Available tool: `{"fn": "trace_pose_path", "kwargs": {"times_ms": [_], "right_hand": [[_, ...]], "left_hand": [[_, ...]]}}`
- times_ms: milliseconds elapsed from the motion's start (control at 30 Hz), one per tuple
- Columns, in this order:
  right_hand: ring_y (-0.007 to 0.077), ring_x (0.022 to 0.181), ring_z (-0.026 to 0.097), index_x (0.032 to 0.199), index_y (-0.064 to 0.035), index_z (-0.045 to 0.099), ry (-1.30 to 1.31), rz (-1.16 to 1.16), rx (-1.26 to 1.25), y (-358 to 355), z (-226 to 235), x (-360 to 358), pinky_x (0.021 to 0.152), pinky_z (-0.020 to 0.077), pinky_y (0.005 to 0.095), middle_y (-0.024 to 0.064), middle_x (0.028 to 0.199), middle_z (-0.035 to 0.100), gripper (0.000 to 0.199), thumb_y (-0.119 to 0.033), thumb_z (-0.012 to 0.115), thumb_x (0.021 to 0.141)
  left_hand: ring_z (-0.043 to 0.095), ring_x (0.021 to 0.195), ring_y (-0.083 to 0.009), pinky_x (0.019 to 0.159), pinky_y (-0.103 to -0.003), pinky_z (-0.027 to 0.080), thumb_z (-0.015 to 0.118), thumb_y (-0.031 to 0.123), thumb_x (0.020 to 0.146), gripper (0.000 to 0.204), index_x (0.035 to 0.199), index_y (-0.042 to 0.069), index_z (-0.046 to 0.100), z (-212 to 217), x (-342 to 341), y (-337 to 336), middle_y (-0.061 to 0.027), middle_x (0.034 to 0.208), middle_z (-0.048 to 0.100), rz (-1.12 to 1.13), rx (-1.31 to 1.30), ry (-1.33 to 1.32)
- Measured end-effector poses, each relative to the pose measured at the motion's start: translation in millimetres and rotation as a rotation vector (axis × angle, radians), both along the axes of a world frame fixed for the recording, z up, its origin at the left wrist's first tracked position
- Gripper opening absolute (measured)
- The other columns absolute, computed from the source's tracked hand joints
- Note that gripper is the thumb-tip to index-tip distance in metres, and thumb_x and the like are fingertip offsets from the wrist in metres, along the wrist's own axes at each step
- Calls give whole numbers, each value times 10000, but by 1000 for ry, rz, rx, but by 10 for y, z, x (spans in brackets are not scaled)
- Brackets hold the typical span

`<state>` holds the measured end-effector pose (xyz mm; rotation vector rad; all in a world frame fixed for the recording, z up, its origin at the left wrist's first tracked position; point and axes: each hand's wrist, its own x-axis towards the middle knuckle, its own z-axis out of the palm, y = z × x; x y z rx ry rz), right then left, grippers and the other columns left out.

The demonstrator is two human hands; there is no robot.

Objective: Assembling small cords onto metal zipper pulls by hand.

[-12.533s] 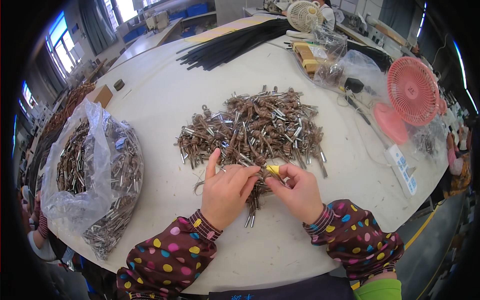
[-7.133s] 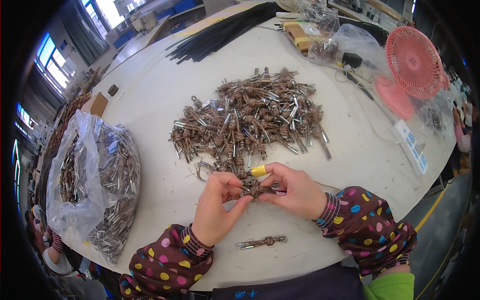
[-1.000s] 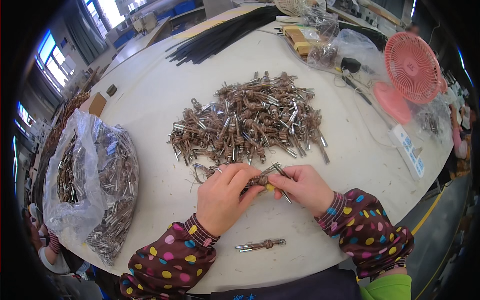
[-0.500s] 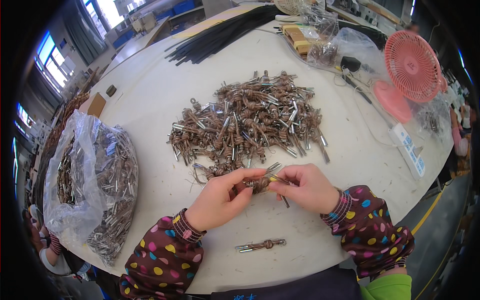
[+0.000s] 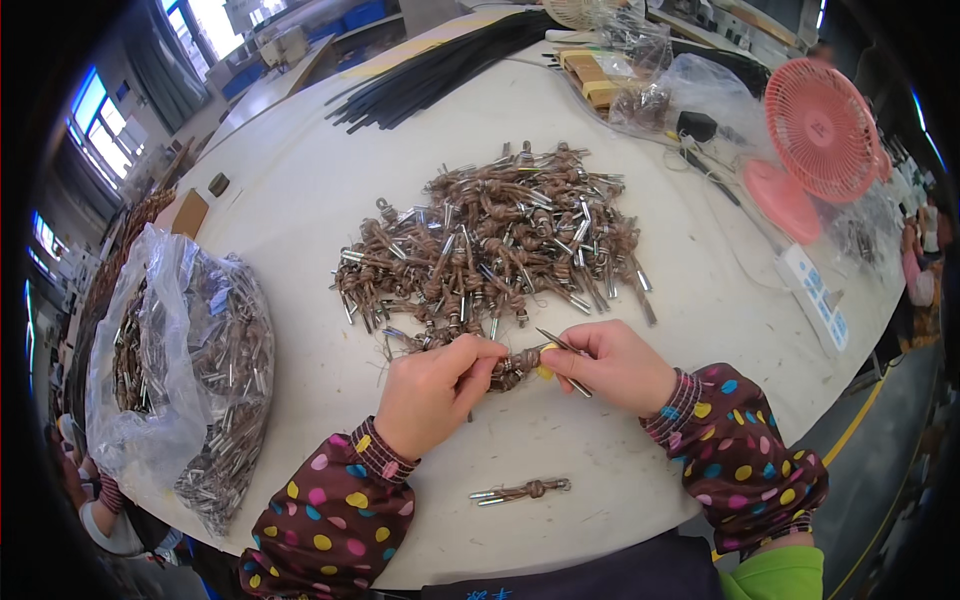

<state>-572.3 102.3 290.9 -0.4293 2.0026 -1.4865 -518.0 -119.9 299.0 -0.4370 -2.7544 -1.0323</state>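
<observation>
My left hand (image 5: 428,392) is closed, thumb and forefinger pinching the left end of a brown knotted cord (image 5: 512,368). The end inside those fingers is hidden. My right hand (image 5: 622,368) is closed around a thin, dark, pointed metal tool (image 5: 556,341), its tip slanting up and left above the cord. The right fingertips touch the right end of the knot, where something yellow (image 5: 546,365) shows at a finger. Just beyond both hands lies a heap of similar knotted cords (image 5: 500,240) with silver metal tips. One separate knotted cord (image 5: 520,491) rests nearer me.
At left stands a clear plastic bag (image 5: 150,400) full of such cords. Black strips (image 5: 430,75) lie at the far side. A pink fan (image 5: 820,135) and a white power strip (image 5: 812,298) occupy the right, beside plastic bags (image 5: 710,95). The pale table (image 5: 320,330) curves around.
My left hand has rolled over and its fingers have closed tighter on the cord. The pointed tool has tilted and shifted slightly up and right. The metal tips that stuck up between my hands no longer show.
</observation>
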Motion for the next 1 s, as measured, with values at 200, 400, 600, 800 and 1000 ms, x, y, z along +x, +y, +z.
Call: {"fn": "trace_pose_path", "kwargs": {"times_ms": [200,400,600,800,1000], "right_hand": [[21,504,418,836,-21,663,19,-183,-36,-75,4,80,468,339,209,-44,610,570,295,-299,605,915],[20,456,354,798,-67,621,-287,-290,-220,-111,89,156,415,263,204,-35,651,571,263,-300,599,920],[18,428,302,826,-95,573,-477,-293,-278,-143,113,189,382,196,203,-25,696,570,223,-291,576,933],[16,427,308,842,-100,555,-464,-309,-330,-190,143,219,378,195,197,-24,694,563,210,-286,567,938],[13,440,337,889,-70,586,-369,-372,-342,-180,110,198,388,232,197,-14,680,583,219,-281,568,945]], "left_hand": [[606,657,-186,533,-297,497,668,62,765,178,920,109,595,-20,0,31,12,910,627,-102,-274,456],[603,686,-198,551,-281,494,682,57,771,224,972,88,588,29,61,120,-26,924,588,41,-48,291],[576,623,-164,537,-281,478,706,89,788,286,1052,93,595,30,-13,196,-54,972,627,19,26,298],[521,629,-42,543,-183,436,694,20,816,307,1097,17,571,-65,-56,145,-36,859,648,62,364,-107],[527,605,-25,517,-173,429,668,19,845,165,1000,13,609,-86,-56,107,5,760,636,92,352,-88]]}}
